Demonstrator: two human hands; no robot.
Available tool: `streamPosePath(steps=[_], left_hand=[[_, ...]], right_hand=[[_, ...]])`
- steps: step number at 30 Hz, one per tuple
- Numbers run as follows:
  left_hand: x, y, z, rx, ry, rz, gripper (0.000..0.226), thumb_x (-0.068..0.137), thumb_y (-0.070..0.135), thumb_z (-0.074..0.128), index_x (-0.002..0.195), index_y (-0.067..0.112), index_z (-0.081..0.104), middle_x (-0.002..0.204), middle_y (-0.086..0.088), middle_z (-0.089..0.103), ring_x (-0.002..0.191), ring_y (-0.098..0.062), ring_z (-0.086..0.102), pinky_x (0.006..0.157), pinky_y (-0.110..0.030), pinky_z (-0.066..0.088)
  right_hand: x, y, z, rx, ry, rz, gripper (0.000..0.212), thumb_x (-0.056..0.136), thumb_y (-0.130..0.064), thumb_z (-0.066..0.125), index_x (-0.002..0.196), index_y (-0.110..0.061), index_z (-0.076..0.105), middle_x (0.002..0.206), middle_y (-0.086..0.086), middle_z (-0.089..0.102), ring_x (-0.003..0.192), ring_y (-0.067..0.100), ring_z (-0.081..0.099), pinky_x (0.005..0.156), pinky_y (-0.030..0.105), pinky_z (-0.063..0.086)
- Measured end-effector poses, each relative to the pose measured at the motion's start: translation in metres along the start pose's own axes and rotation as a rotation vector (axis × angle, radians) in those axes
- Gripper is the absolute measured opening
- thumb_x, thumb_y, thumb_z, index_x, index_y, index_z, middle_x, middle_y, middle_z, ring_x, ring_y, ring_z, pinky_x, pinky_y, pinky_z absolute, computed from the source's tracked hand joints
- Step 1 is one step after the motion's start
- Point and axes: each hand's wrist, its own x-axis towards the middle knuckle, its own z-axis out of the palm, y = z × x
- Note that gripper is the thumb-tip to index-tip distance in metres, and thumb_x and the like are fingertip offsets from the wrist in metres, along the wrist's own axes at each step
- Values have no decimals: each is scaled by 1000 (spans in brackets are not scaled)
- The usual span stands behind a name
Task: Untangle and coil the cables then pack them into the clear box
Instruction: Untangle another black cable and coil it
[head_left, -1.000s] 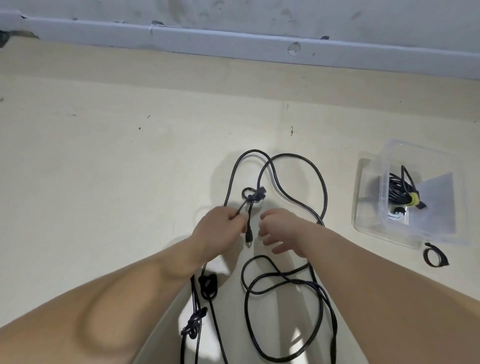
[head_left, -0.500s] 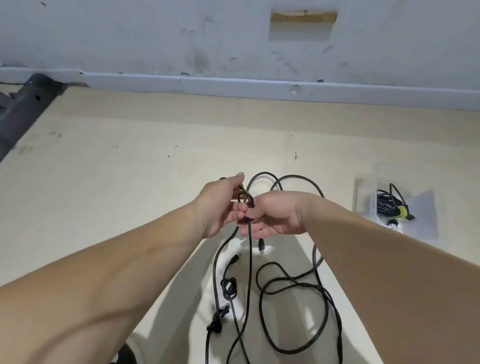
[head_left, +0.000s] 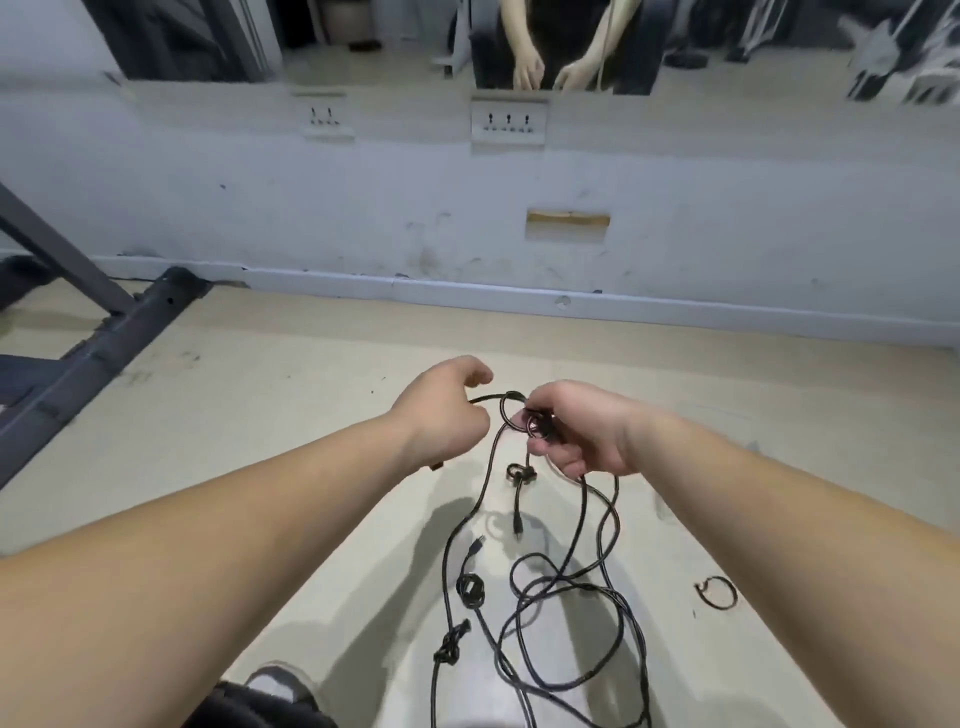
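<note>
A long black cable (head_left: 602, 525) with several knots hangs from both my hands down to the beige floor, where it lies in loose loops. My left hand (head_left: 444, 410) grips one strand of it, fingers curled. My right hand (head_left: 576, 428) pinches a knot in the cable just to the right of my left hand. More knots (head_left: 470, 590) sit lower along the hanging strands. The clear box is out of view, hidden behind or beyond my right forearm.
A small black strap loop (head_left: 717, 592) lies on the floor at right. A dark metal frame (head_left: 104, 332) stands at left. The wall (head_left: 415, 208) with sockets runs across the back, a mirror above it. My shoe (head_left: 275, 686) shows at the bottom.
Both hands have lifted the knotted cable off the floor and raised it. The view has tilted up, so the clear box has left the frame and the wall and mirror show.
</note>
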Motion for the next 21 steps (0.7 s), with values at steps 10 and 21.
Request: streamPosePath(steps=[10,21], left_hand=[[-83,57,-29,-606,-144,132,32,102,42,61,97,12,72,72,-2,60,52,-17,53,57,-33,54],[-115,53,-11,-549,-79,128,24,97,38,66,97,15,65,70,-2,60,50,-17,44,48,-28,37]], right_hand=[[-145,-35,17,-21,249,-426,19,98,-42,60,96,-23,62,66,2,62,50,14,42,51,27,30],[-176,-3,36,73,360,-419,15,99,-37,63,100,-22,62,82,8,67,60,21,61,67,36,51]])
